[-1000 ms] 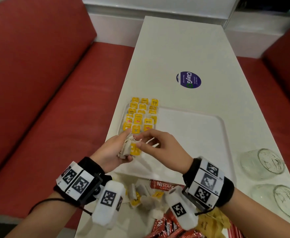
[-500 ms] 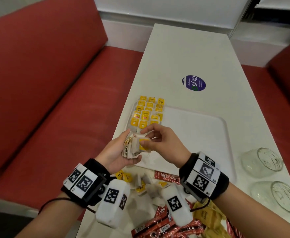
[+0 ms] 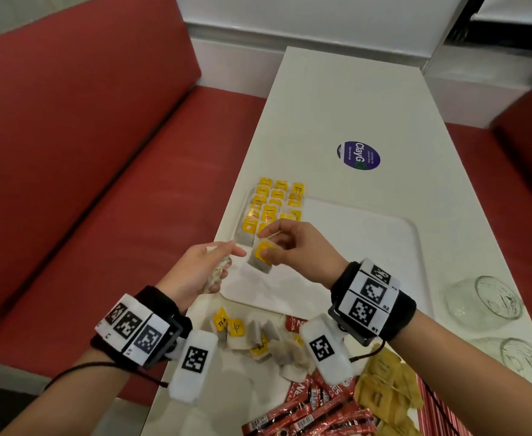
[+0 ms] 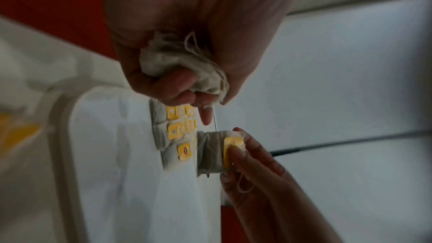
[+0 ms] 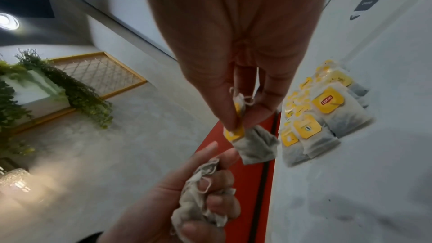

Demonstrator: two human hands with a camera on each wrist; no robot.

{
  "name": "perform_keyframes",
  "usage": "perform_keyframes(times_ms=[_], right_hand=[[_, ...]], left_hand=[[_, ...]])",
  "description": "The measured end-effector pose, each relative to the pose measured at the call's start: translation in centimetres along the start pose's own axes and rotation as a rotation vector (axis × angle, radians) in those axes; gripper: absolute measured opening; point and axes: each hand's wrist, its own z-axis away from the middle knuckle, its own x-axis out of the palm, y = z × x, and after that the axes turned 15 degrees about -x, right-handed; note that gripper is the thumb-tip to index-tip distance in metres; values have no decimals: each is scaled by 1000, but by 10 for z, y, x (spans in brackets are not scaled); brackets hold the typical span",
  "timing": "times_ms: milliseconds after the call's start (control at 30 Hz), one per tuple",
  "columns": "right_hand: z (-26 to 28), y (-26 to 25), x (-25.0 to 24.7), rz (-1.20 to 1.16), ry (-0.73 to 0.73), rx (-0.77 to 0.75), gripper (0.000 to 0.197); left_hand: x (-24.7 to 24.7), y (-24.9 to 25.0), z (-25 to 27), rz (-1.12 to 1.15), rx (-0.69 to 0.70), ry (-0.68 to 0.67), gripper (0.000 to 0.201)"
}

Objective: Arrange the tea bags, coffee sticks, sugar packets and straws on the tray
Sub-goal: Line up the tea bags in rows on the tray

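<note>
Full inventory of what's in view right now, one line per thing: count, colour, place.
tray: one, white, on the table
table: one, white, between the seats
laid tea bags: three columns, yellow tags, tray's far-left corner
loose tea bags: a pile, yellow tags, near the tray's front edge
coffee sticks: a heap, red, table's near end
yellow packets: several, right of the sticks
glass bowls: two, clear, right of the tray
sticker: one, purple, table centre
seats: red, both sides
left hand: grips bunched tea bags
right hand: pinches one tea bag
</note>
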Motion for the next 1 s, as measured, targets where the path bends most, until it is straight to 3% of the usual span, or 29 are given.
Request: perform_keyframes(times_ms=[100, 233, 300, 433, 567, 767, 1000], right_hand=[[-9, 4, 0, 24, -92, 22, 21], [-22, 10, 2, 56, -128, 37, 23], [-28, 15, 3, 59, -104, 41, 23], [-34, 29, 6, 68, -5, 77, 22], [-33, 40, 12, 8, -20, 165, 19], [-42, 47, 22, 78, 37, 162, 26], [-49, 52, 23, 187, 33, 136, 26]], left_hand=[[-3, 5, -2, -299, 105, 15, 38], [-2, 16, -9, -580, 211, 39, 12], [-3, 18, -15, -648, 247, 65, 14], [-9, 16, -32, -626, 212, 112, 18], [-15, 13, -46, -538, 134, 109, 18], [-18, 14, -64, -584, 38, 180, 17], [-13, 23, -75, -719, 74, 232, 18]])
